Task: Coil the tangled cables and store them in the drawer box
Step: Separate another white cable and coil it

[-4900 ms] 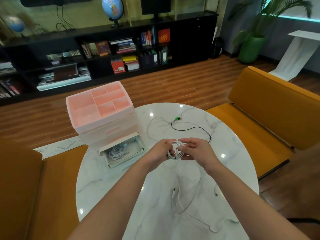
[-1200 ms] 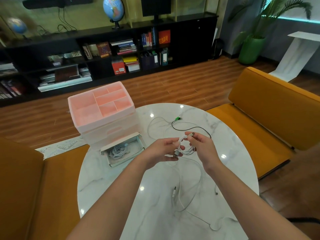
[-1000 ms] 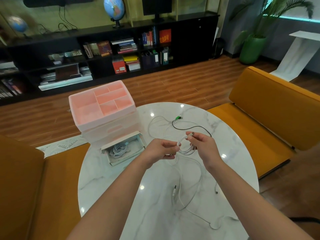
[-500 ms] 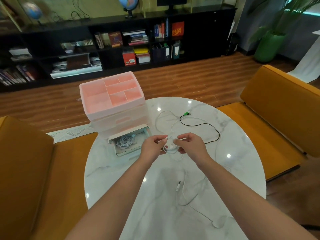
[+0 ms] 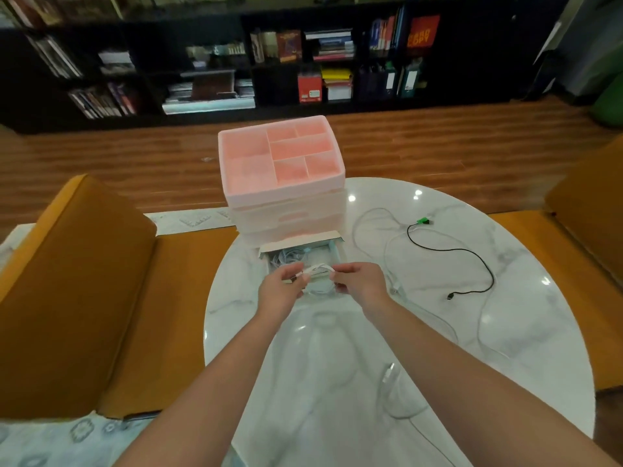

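Observation:
My left hand [image 5: 282, 288] and my right hand [image 5: 360, 282] both pinch a small coil of white cable [image 5: 318, 274], held just above the open bottom drawer [image 5: 332, 245] of the pink drawer box [image 5: 281, 178]. A coiled pale cable [image 5: 288, 256] lies inside that drawer. On the round marble table [image 5: 526, 332] to the right lie a black cable [image 5: 470, 261] with a green plug and loose white cables [image 5: 377, 227]. Another white cable end [image 5: 389, 375] lies near the front between my forearms.
Orange seats stand left [image 5: 77, 284] and right [image 5: 586, 224] of the table. A patterned rug [image 5: 43, 439] covers the floor at the lower left. A dark bookshelf [image 5: 303, 62] with books lines the far wall beyond the wooden floor.
Both hands carried the white coil left and forward from the table's middle to over the open drawer. My head turned left, so the drawer box now sits centre.

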Demonstrator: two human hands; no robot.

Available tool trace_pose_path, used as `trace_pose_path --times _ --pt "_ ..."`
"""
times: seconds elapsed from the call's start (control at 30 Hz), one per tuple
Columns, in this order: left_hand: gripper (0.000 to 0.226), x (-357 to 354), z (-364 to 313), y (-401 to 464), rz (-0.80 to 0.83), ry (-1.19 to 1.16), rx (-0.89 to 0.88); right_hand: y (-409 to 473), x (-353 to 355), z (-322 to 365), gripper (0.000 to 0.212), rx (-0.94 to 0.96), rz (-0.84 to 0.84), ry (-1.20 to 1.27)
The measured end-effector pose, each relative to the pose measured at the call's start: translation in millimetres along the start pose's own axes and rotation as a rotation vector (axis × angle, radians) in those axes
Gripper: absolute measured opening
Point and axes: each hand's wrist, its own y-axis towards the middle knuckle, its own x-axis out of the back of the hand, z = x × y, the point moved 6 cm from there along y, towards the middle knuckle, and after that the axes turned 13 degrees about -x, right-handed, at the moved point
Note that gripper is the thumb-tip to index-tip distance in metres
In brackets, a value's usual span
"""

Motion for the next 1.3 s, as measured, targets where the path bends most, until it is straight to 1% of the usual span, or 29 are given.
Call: trace_pose_path --times 0.13,0.23,0.27,0.3,0.43,0.57,0.63,0.73,0.8,0.9,1.0,1.1,1.23,1.3 --pt "0.027 16.7 9.5 15.0 0.031 0.157 -0.015 17.7 -29.6 5.2 0.012 0.006 0.023 -0.045" --pt "0.024 26.7 16.7 30.4 -0.011 0.210 -0.004 30.1 -48.6 11.5 0.018 0.052 0.016 -0.078" --pt "0.024 29.2 19.9 35.7 -0.031 0.232 -0.001 34.5 -53.5 13.2 0.017 0.056 0.005 -0.086" --pt "0.024 30.8 23.2 39.8 -0.049 0.247 0.006 40.1 -57.6 13.7 0.013 0.062 -0.004 -0.082" --pt "0.031 34.0 34.2 50.0 -0.104 0.261 0.028 57.6 -71.2 13.9 0.015 0.069 -0.039 -0.105" --pt "0.028 35.7 45.7 58.4 -0.148 0.256 0.054 68.8 -78.9 13.7 0.014 0.089 -0.063 -0.137" --pt "0.028 36.5 49.3 61.2 -0.172 0.305 0.075 72.2 -81.0 15.4 0.014 0.107 -0.079 -0.211" --pt "0.027 38.6 48.5 62.5 -0.191 0.522 0.088 73.8 -83.1 15.8 0.015 0.129 -0.086 -0.336" --pt "0.027 39.8 45.5 62.1 -0.171 0.700 0.043 75.0 -84.9 14.1 0.011 0.144 -0.090 -0.357" --pt "0.027 41.7 45.9 61.8 -0.163 0.833 -0.020 76.0 -89.8 13.6 0.007 0.172 -0.108 -0.441" --pt "0.026 42.6 48.7 61.8 -0.161 0.885 -0.047 79.1 -92.4 14.5 0.012 0.183 -0.126 -0.540" --pt "0.027 40.5 47.8 61.5 -0.150 0.908 -0.079 81.1 -92.1 15.2 0.015 0.170 -0.142 -0.568" --pt "0.023 39.4 49.5 59.4 -0.157 0.858 -0.058 82.0 -89.8 15.1 0.016 0.169 -0.182 -0.617" --pt "0.022 40.0 50.8 60.1 -0.139 0.893 -0.053 83.3 -90.1 14.1 0.015 0.172 -0.185 -0.641"
